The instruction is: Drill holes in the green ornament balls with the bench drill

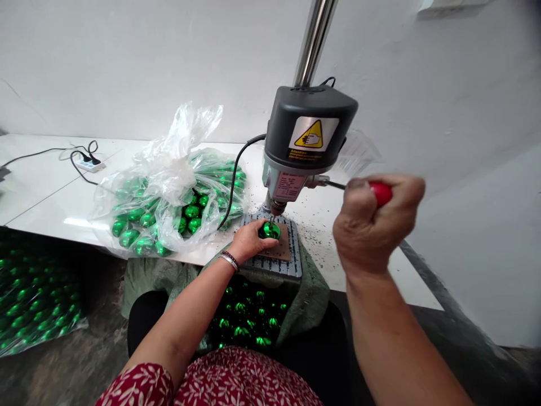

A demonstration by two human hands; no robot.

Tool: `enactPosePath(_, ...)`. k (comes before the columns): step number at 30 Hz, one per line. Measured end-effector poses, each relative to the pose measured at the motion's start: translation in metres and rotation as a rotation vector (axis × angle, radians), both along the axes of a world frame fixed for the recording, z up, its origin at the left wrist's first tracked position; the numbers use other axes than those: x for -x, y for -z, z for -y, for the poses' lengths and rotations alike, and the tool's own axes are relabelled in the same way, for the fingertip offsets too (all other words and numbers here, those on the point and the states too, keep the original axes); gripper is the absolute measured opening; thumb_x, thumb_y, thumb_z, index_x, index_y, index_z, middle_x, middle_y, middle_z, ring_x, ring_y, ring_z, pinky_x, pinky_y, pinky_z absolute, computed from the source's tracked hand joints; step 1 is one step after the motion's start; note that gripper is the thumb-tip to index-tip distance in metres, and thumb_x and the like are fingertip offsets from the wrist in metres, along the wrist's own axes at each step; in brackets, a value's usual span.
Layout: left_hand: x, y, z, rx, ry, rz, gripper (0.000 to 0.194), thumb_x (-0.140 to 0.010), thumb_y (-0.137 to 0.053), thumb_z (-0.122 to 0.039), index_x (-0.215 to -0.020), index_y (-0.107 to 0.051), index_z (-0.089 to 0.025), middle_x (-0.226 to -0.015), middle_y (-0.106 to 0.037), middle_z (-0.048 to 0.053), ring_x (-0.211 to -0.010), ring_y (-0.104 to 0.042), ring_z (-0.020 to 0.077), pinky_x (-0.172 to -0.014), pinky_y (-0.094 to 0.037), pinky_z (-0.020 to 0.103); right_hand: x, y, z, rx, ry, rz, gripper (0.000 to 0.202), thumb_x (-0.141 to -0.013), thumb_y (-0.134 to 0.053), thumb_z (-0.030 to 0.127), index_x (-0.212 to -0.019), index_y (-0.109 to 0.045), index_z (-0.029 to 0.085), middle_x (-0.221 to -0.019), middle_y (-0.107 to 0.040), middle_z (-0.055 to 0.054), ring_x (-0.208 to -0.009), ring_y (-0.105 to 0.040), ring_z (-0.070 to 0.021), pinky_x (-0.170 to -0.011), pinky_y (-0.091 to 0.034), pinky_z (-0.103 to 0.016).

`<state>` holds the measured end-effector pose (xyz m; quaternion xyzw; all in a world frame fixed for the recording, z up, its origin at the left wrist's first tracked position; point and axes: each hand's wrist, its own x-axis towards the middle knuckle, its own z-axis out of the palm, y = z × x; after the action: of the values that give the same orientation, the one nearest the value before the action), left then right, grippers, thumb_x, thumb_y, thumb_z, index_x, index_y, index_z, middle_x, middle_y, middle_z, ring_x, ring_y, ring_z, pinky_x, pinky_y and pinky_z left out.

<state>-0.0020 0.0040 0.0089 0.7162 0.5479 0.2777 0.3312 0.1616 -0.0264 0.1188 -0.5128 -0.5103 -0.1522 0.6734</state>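
Observation:
Between the thumb and fingers of my left hand (249, 241) is a shiny green ball ornament (270, 230), pressed onto a brown board (285, 246) on the slotted metal base (295, 265) of a drill press (311, 129). The chuck (278, 208) sits right above the ball, and its bit comes down to the ball's top; how deep it reaches I cannot tell. My right hand (376, 225) is closed around the red knob (381, 193) of the feed lever, to the right of the drill head.
Clear plastic bags (169, 197) of green balls lie left of the press on the white table (42, 197). More balls fill a green sack (249, 316) below the base and a bag (38, 293) on the floor. A power strip (91, 164) stands far left. Green shavings surround the base.

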Motion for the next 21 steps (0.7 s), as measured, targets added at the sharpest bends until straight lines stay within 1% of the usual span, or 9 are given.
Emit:
enactPosePath(3, 0.002, -0.002, 0.008, -0.019, -0.038, 0.033, 0.044, -0.073, -0.075, -0.035, -0.114, -0.069, -0.02, -0.097, -0.074, 0.003, -0.088, -0.067, 0.0216, -0.08, -0.051, 0.031, -0.003, -0.028, -0.011, 0.094, -0.002, -0.026, 0.019, -0.078, -0.054, 0.037, -0.08, -0.05, 0.019, -0.074, -0.057, -0.002, -0.065, -0.05, -0.0087, -0.064, -0.043, -0.025)
enactPosePath(5, 0.009, -0.005, 0.018, -0.02, -0.048, 0.028, 0.042, -0.074, -0.074, -0.035, -0.113, -0.069, -0.019, -0.094, -0.073, 0.003, -0.085, -0.066, 0.021, -0.078, -0.05, 0.03, -0.002, -0.039, -0.013, 0.156, 0.012, -0.061, 0.015, -0.077, -0.057, 0.031, -0.079, -0.048, 0.018, -0.073, -0.056, -0.001, -0.065, -0.049, -0.0079, -0.066, -0.043, -0.025)
enactPosePath(8, 0.029, -0.016, 0.039, 0.015, 0.077, -0.039, 0.043, -0.074, -0.076, -0.035, -0.112, -0.069, -0.018, -0.097, -0.074, 0.005, -0.087, -0.066, 0.0223, -0.08, -0.051, 0.032, -0.001, -0.043, -0.012, 0.209, 0.011, -0.093, 0.016, -0.075, -0.063, 0.023, -0.079, -0.048, 0.018, -0.074, -0.056, 0.0, -0.066, -0.048, -0.0069, -0.066, -0.042, -0.025)
enactPosePath(11, 0.054, -0.036, 0.059, 0.036, 0.167, -0.09, 0.062, -0.068, -0.084, -0.039, -0.124, -0.067, -0.019, -0.11, -0.074, 0.009, -0.089, -0.068, 0.023, -0.081, -0.053, 0.033, -0.002, -0.04, -0.011, 0.23, 0.028, -0.088, 0.018, -0.074, -0.066, 0.02, -0.078, -0.049, 0.017, -0.072, -0.053, 0.002, -0.063, -0.045, -0.0055, -0.063, -0.039, -0.024)
enactPosePath(12, 0.063, -0.044, 0.062, 0.017, 0.141, -0.097, 0.065, -0.069, -0.083, -0.042, -0.127, -0.066, -0.019, -0.113, -0.073, 0.01, -0.089, -0.068, 0.0224, -0.08, -0.054, 0.033, -0.003, -0.038, -0.012, 0.228, 0.03, -0.073, 0.017, -0.075, -0.066, 0.021, -0.078, -0.05, 0.017, -0.071, -0.052, 0.003, -0.063, -0.044, -0.0051, -0.062, -0.038, -0.024)
enactPosePath(14, 0.08, -0.059, 0.061, -0.067, 0.013, -0.125, 0.051, -0.082, -0.072, -0.043, -0.126, -0.066, -0.018, -0.114, -0.074, 0.011, -0.089, -0.069, 0.0211, -0.081, -0.055, 0.032, -0.004, -0.036, -0.012, 0.215, 0.025, -0.035, 0.013, -0.079, -0.062, 0.022, -0.081, -0.051, 0.016, -0.073, -0.051, 0.003, -0.064, -0.044, -0.0047, -0.063, -0.037, -0.023)
enactPosePath(16, 0.098, -0.07, 0.048, -0.183, -0.184, -0.219, 0.034, -0.095, -0.052, -0.033, -0.121, -0.069, -0.018, -0.115, -0.074, 0.011, -0.1, -0.069, 0.0214, -0.091, -0.053, 0.033, -0.004, -0.034, -0.013, 0.2, 0.018, -0.017, 0.011, -0.081, -0.06, 0.022, -0.082, -0.052, 0.015, -0.076, -0.052, 0.003, -0.067, -0.045, -0.0048, -0.065, -0.038, -0.023)
enactPosePath(18, 0.116, -0.073, 0.029, -0.234, -0.362, -0.418, 0.037, -0.097, -0.041, -0.02, -0.121, -0.069, -0.016, -0.122, -0.072, 0.014, -0.113, -0.066, 0.0242, -0.1, -0.048, 0.035, -0.004, -0.034, -0.013, 0.196, 0.019, -0.025, 0.011, -0.081, -0.06, 0.021, -0.084, -0.052, 0.015, -0.078, -0.052, 0.003, -0.068, -0.046, -0.005, -0.067, -0.039, -0.024)
enactPosePath(21, 0.135, -0.061, 0.0, 0.02, -0.404, -0.726, 0.034, -0.092, -0.047, -0.023, -0.113, -0.072, -0.012, -0.114, -0.074, 0.019, -0.111, -0.068, 0.0326, -0.094, -0.051, 0.04, -0.004, -0.034, -0.012, 0.216, 0.018, -0.038, 0.012, -0.08, -0.062, 0.021, -0.084, -0.052, 0.015, -0.078, -0.054, 0.002, -0.069, -0.047, -0.0056, -0.068, -0.039, -0.025)
